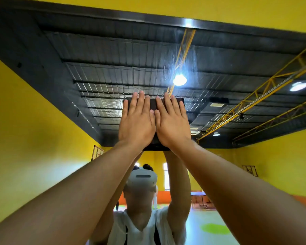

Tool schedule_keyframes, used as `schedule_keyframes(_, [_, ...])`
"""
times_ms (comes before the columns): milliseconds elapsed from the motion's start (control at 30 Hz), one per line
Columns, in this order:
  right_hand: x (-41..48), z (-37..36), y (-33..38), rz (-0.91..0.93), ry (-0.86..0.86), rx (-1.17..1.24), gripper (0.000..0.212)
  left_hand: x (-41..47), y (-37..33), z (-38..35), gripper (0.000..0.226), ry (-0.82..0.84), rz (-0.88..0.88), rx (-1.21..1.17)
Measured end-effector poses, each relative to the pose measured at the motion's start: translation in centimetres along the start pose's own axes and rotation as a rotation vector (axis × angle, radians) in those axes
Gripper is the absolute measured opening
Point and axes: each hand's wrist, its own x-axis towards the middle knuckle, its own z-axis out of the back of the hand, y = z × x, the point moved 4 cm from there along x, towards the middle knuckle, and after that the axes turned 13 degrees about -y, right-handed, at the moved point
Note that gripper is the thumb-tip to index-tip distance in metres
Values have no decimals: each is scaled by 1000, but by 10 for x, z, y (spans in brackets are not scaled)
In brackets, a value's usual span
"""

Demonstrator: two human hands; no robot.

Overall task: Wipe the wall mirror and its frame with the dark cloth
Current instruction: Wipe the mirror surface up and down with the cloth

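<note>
In the head view, I see two hands side by side near the middle, flat, with fingers straight. The left hand (136, 124) and the right hand (173, 124) press the dark cloth (180, 100) onto the mirror (254, 165). They do not curl round it. The cloth peeks out at 12 o'clock from the fingers. The frame (166, 20) is far up at 12 o'clock, well apart from the hands. I think the cloth could slip down under flat hands. Bare fingertips could also smudge the glass.

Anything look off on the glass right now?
Yes: fine streaks smear the mirror above the dark cloth, around the reflected lamp. The left hand and right hand press it flat.
</note>
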Motion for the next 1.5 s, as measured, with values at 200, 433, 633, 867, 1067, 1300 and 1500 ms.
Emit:
schedule_keyframes(200, [-4,4,-25,73,3,5,58,-4,-24,-3,62,-19,-37,47])
schedule_keyframes(433, [-11,26,-93,82,12,14,68,-3,-93,-20,59,-14,-32,32])
schedule_keyframes(633, [-19,44,-162,77,12,-5,62,-3,-163,-40,59,-1,-25,26])
schedule_keyframes(867, [-26,52,-188,76,12,-4,54,-7,-187,-48,60,-8,-35,66])
schedule_keyframes(1067, [-50,56,-190,85,-11,15,56,-31,-194,-44,61,11,-36,57])
schedule_keyframes(1300, [-99,67,-185,76,-54,6,56,-78,-199,-36,61,9,-65,70])
schedule_keyframes(1500, [-139,73,-179,84,-74,-11,55,-118,-201,-30,61,17,-76,85])
